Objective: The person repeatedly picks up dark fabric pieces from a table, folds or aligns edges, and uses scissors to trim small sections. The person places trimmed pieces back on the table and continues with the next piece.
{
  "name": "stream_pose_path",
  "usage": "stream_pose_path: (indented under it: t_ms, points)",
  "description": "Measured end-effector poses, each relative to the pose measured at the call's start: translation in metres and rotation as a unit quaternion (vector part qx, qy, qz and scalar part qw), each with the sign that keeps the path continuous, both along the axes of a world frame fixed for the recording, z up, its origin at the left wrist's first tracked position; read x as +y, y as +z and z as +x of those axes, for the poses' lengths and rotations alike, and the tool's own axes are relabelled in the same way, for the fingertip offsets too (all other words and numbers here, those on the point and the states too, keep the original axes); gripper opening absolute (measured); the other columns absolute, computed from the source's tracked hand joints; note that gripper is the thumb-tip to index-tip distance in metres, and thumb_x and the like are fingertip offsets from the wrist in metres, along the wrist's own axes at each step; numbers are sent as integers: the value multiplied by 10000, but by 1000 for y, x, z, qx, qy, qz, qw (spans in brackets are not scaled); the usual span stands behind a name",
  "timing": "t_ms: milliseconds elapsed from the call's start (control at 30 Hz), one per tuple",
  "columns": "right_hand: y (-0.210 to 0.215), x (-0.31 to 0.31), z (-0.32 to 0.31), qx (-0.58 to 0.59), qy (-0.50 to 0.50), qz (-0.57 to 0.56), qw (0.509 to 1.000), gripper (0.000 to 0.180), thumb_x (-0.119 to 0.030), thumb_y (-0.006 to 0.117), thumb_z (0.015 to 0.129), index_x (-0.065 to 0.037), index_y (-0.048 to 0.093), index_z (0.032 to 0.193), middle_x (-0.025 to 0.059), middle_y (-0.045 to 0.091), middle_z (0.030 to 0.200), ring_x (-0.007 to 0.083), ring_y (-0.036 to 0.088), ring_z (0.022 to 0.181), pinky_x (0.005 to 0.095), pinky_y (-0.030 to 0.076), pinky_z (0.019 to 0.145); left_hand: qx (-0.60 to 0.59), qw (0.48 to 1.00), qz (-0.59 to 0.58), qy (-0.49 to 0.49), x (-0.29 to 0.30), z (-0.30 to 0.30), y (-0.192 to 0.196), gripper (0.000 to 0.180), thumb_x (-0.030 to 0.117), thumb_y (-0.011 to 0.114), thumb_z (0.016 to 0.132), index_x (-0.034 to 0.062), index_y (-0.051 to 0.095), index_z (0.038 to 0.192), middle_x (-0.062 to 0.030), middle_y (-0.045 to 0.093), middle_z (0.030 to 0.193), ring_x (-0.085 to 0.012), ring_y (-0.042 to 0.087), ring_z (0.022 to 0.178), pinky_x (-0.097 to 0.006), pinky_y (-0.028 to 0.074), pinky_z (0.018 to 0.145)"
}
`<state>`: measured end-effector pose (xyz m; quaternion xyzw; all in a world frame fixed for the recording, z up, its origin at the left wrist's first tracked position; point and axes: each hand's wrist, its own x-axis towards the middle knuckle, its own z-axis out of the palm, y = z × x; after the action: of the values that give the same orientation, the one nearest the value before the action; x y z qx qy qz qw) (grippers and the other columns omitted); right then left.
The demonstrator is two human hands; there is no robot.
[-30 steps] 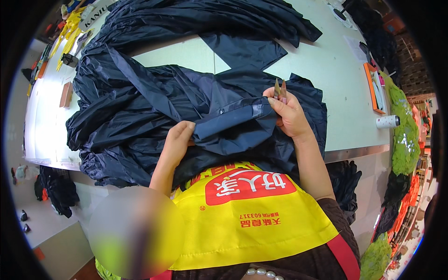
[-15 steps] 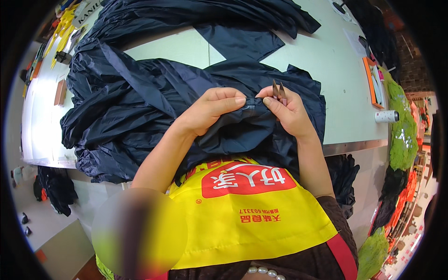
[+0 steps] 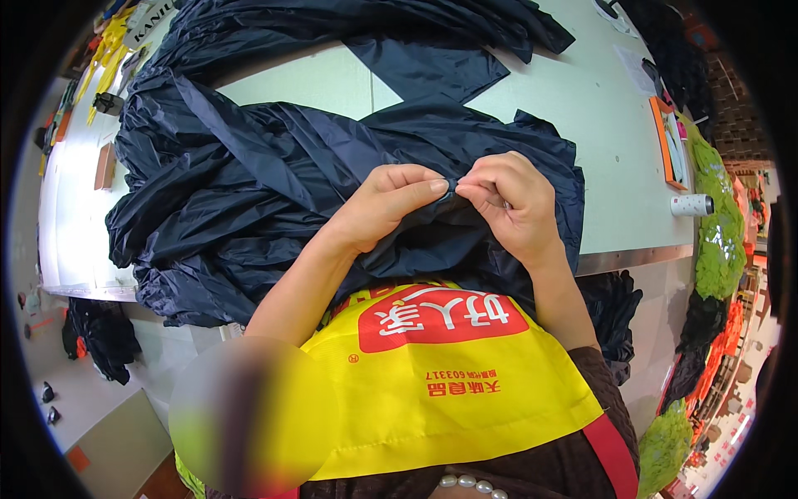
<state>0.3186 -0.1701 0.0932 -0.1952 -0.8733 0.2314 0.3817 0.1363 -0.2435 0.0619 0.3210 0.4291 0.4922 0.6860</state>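
Note:
Dark navy cloth, thin and slightly shiny, lies heaped and creased across the table in front of me. My left hand pinches a small edge of it between thumb and curled forefinger. Close beside that, my right hand is curled, its thumb and forefinger tips pressed together at the same edge. The bit between the two sets of fingertips is too small to make out. The snips seen earlier in my right hand are hidden now. Below my hands the cloth hangs down against my yellow apron.
More dark cloth lies along the table's far side. On the pale table, an orange tray and a white thread spool sit at the right. A brown block is at the left. Green material is piled beyond the right edge.
My right hand has turned and curled inward, and the pointed snip blades that stuck up from it no longer show. Both hands' fingertips have come closer together on the cloth edge.

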Motion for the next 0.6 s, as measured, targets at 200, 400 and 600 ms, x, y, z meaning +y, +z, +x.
stream_pose_path:
  t_ms: [200,400,600]
  points:
    - [9,-12,5,0,-3,32,999,140,-50,704,746,-61,587,822,53,596,768,187,561,638,256,449,547,-27,997,7,75,0,15,9,142,134,579,849,21,660,880,-9,656,806,-60,591,729,-193,455,691]
    - [26,1,42,-45,67,-298,951,343,-352,560,902,-14,561,962,26,558,707,84,533,615,230,428,559,-42,996,-15,78,-3,13,8,159,151,564,858,20,654,854,-25,669,788,-76,611,678,-203,484,664]
    - [14,4,37,-152,-6,-12,988,309,-261,666,795,-27,552,961,90,562,761,227,550,617,290,443,527,-48,996,-38,57,-4,11,12,179,156,564,869,17,667,914,-17,662,813,-62,595,724,-181,459,694]
